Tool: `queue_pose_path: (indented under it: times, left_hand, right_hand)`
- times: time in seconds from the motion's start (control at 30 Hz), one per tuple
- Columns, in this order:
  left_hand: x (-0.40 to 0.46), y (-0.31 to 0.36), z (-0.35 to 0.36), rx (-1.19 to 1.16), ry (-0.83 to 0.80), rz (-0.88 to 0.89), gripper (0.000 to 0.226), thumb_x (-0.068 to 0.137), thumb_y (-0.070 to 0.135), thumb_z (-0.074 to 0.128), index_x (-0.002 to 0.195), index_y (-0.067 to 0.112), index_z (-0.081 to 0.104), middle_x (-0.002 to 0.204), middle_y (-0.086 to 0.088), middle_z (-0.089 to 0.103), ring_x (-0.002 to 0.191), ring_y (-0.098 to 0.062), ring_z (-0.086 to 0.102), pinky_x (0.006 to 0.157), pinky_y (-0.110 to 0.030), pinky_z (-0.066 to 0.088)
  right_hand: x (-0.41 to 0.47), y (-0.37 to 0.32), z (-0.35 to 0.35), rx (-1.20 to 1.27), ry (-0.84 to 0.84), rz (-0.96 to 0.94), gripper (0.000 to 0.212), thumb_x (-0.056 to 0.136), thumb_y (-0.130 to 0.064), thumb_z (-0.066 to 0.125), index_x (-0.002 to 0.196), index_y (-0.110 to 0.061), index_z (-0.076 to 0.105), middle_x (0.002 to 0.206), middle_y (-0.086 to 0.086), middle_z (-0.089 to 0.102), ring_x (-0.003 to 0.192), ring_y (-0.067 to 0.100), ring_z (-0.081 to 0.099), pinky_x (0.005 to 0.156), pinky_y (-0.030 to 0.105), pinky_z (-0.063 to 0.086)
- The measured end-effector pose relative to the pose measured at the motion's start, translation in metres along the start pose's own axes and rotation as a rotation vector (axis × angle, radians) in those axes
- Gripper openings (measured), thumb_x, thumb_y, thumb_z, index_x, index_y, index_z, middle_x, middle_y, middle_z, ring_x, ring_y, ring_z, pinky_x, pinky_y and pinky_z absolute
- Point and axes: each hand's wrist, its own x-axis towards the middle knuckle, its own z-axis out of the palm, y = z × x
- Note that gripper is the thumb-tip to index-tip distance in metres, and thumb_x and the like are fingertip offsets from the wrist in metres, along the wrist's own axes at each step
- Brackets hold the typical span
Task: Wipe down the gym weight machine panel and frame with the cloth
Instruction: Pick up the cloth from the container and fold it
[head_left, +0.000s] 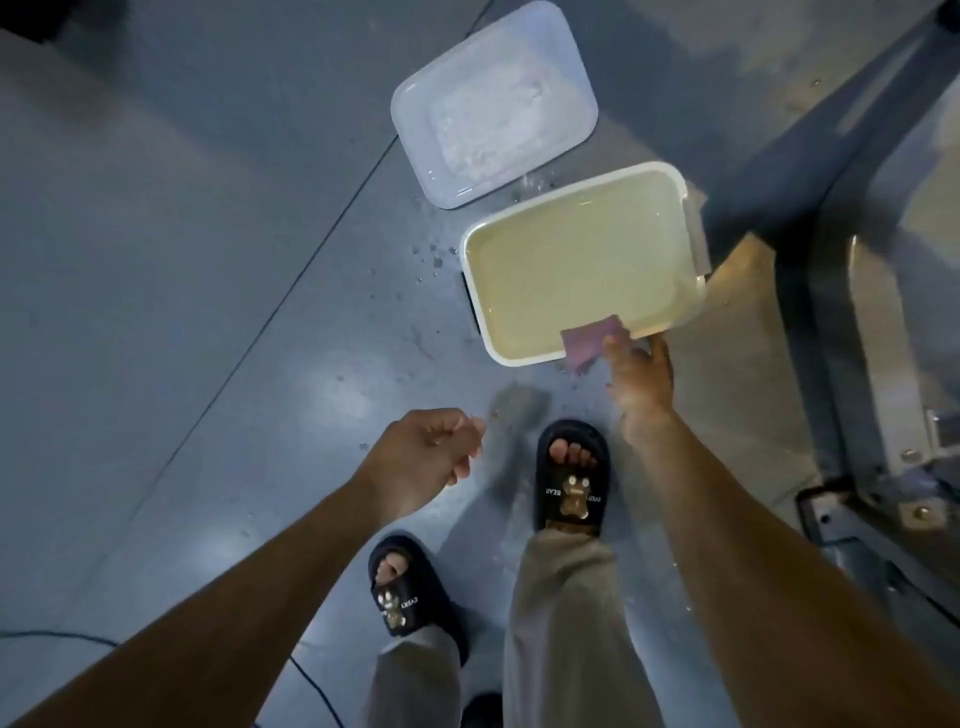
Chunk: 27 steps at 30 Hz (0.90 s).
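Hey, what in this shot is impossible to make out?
- Cloth: partly behind the right hand, so the grip stays unclear.
- Weight machine frame: cut off by the right edge; no panel visible.
- Clear tub: whitish contents blurred, unidentifiable.
- Left hand: fingers curl away; apparently holding nothing.

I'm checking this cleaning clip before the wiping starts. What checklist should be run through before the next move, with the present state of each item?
1. Cloth in hand: ok, the right hand pinches it at the near rim of the tub.
2. Water available: ok, the tub holds yellowish liquid.
3. Cloth wet: cannot tell.
4. Left hand free: ok, loosely curled, holding nothing.
5. Floor dry: not ok, droplets lie around the tub.
6. Machine frame close by: ok, it stands right of the tub.
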Motion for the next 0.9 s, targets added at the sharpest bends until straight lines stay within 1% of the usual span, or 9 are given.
queue_pose_path:
  times: [0.13, 0.2, 0.27, 0.37, 0.47, 0.57, 0.67, 0.8, 0.9]
  left_hand:
    - [0.001, 0.002, -0.002, 0.012, -0.005, 0.001, 0.042, 0.101, 0.041, 0.059, 0.071, 0.014, 0.068, 0.065, -0.004, 0.066, 0.06, -0.012, 0.057, 0.062, -0.019, 0.045]
    - [-0.006, 0.007, -0.005, 0.005, 0.007, -0.01, 0.041, 0.101, 0.041, 0.059, 0.072, 0.013, 0.068, 0.066, -0.005, 0.066, 0.06, -0.012, 0.056, 0.06, -0.016, 0.045]
    - [-0.02, 0.018, -0.01, 0.038, 0.008, -0.008, 0.041, 0.101, 0.042, 0.059, 0.071, 0.016, 0.068, 0.066, -0.003, 0.067, 0.06, -0.011, 0.057, 0.061, -0.017, 0.045]
    - [-0.052, 0.044, -0.02, 0.021, 0.036, -0.002, 0.041, 0.1, 0.044, 0.06, 0.068, 0.022, 0.07, 0.065, 0.0, 0.067, 0.061, -0.011, 0.059, 0.066, -0.023, 0.046]
    - [-0.097, 0.081, -0.029, -0.004, 0.08, 0.043, 0.036, 0.1, 0.039, 0.062, 0.071, 0.021, 0.073, 0.065, 0.002, 0.067, 0.062, -0.012, 0.06, 0.064, -0.023, 0.047]
    - [-0.15, 0.116, -0.036, 0.017, 0.162, 0.109, 0.026, 0.101, 0.035, 0.061, 0.084, 0.02, 0.075, 0.076, 0.006, 0.071, 0.071, -0.014, 0.065, 0.067, -0.022, 0.051]
    - [-0.206, 0.145, -0.045, -0.09, 0.238, 0.154, 0.028, 0.1, 0.041, 0.06, 0.097, 0.016, 0.072, 0.095, -0.001, 0.074, 0.093, -0.021, 0.07, 0.088, -0.037, 0.055]
    - [-0.277, 0.176, -0.061, -0.357, 0.046, 0.168, 0.043, 0.103, 0.047, 0.052, 0.112, 0.011, 0.072, 0.105, -0.007, 0.078, 0.098, -0.022, 0.073, 0.092, -0.036, 0.056]
    - [-0.338, 0.187, -0.074, -0.45, -0.045, 0.265, 0.036, 0.095, 0.037, 0.066, 0.109, 0.004, 0.072, 0.102, -0.015, 0.077, 0.087, -0.022, 0.072, 0.083, -0.033, 0.057]
  right_hand:
    - [0.002, -0.006, -0.005, -0.172, 0.016, -0.024, 0.027, 0.09, -0.042, 0.075, 0.099, -0.017, 0.071, 0.097, 0.001, 0.068, 0.091, 0.02, 0.061, 0.081, 0.034, 0.047]
    - [-0.014, -0.012, -0.009, -0.356, 0.07, -0.046, 0.039, 0.093, -0.044, 0.07, 0.068, -0.015, 0.061, 0.078, 0.005, 0.061, 0.078, 0.024, 0.056, 0.073, 0.033, 0.042]
    - [-0.041, -0.021, -0.015, -0.4, 0.095, -0.071, 0.049, 0.094, -0.04, 0.069, 0.058, -0.014, 0.05, 0.071, 0.008, 0.058, 0.071, 0.024, 0.055, 0.069, 0.033, 0.043]
    - [-0.095, -0.042, -0.026, -0.232, 0.027, -0.095, 0.045, 0.097, -0.033, 0.068, 0.061, -0.014, 0.05, 0.061, 0.002, 0.05, 0.059, 0.014, 0.047, 0.06, 0.03, 0.038]
    - [-0.164, -0.079, -0.035, -0.013, -0.1, -0.156, 0.034, 0.1, -0.026, 0.066, 0.077, -0.002, 0.06, 0.068, 0.003, 0.056, 0.058, 0.01, 0.051, 0.054, 0.029, 0.041]
    - [-0.236, -0.123, -0.043, 0.119, -0.18, -0.277, 0.024, 0.102, -0.024, 0.063, 0.084, -0.009, 0.065, 0.077, 0.0, 0.064, 0.073, 0.013, 0.06, 0.065, 0.03, 0.044]
    - [-0.312, -0.165, -0.053, 0.159, -0.251, -0.398, 0.024, 0.102, -0.035, 0.06, 0.093, -0.014, 0.067, 0.088, 0.006, 0.071, 0.085, 0.017, 0.065, 0.075, 0.034, 0.049]
    - [-0.402, -0.2, -0.066, 0.122, -0.254, -0.527, 0.032, 0.099, -0.05, 0.055, 0.095, -0.019, 0.064, 0.087, -0.003, 0.069, 0.079, 0.015, 0.061, 0.07, 0.032, 0.046]
    - [-0.475, -0.216, -0.076, 0.093, -0.267, -0.581, 0.031, 0.103, -0.045, 0.053, 0.11, -0.017, 0.066, 0.101, 0.002, 0.076, 0.091, 0.025, 0.073, 0.075, 0.037, 0.057]
